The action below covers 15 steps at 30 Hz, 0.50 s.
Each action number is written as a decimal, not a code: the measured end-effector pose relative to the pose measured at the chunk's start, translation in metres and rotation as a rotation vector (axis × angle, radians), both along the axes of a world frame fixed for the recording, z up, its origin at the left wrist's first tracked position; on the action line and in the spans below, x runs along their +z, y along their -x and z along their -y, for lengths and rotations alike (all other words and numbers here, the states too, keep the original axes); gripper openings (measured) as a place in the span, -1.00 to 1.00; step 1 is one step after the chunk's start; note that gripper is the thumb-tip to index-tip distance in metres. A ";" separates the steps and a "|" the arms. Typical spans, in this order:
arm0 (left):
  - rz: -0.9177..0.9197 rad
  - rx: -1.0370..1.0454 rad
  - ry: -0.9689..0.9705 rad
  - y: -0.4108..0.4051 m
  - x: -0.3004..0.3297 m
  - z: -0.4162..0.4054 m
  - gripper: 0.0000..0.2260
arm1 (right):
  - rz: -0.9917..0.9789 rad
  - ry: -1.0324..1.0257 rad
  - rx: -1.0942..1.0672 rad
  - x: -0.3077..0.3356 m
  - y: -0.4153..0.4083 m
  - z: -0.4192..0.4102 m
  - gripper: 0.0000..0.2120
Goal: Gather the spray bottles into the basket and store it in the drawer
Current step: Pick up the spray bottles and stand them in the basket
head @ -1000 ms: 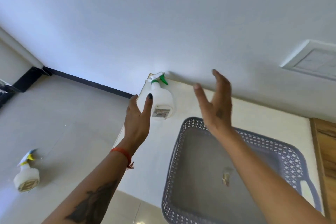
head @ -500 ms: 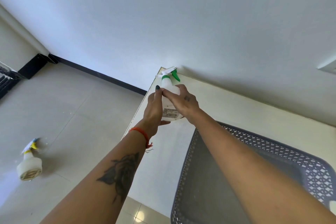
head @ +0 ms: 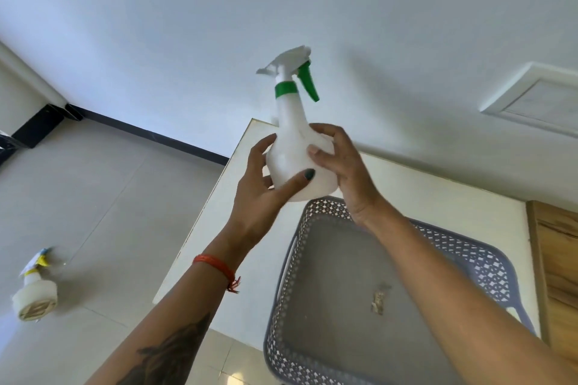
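Hands, left hand (head: 256, 194) and right hand (head: 347, 172), hold spray bottle (head: 297, 147) above basket (head: 488, 262) rim.

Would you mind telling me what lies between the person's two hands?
In the head view, the white plastic spray bottle sits between left hand and right hand.

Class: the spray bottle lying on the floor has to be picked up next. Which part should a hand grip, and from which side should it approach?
Probably the narrow neck of the floor spray bottle, reached from above. It lies on its side, base toward the camera, its body wide, the neck slimmer and seemingly unobstructed.
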State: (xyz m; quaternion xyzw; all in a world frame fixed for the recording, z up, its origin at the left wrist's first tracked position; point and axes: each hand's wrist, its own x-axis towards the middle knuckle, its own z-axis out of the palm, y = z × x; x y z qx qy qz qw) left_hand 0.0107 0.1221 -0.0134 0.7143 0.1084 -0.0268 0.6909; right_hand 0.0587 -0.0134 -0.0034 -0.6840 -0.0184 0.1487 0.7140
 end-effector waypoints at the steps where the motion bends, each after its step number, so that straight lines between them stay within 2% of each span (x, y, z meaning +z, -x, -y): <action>1: 0.031 0.009 -0.080 0.006 0.003 0.008 -0.27 | 0.018 0.037 -0.010 0.011 0.004 0.009 -0.70; 4: 0.260 -0.026 -0.391 0.028 0.007 0.039 -0.20 | 0.090 0.356 -0.064 0.040 0.018 0.037 -0.58; 7: 0.443 -0.030 -0.532 0.051 0.001 0.073 -0.25 | 0.129 0.622 -0.116 0.054 0.040 0.062 -0.43; 10: 0.382 -0.002 -0.574 0.068 -0.013 0.094 -0.25 | 0.159 0.669 -0.105 0.043 0.062 0.072 -0.48; 15: 0.210 -0.062 -0.721 0.085 -0.040 0.098 -0.27 | 0.178 0.625 0.008 -0.003 0.075 0.074 -0.59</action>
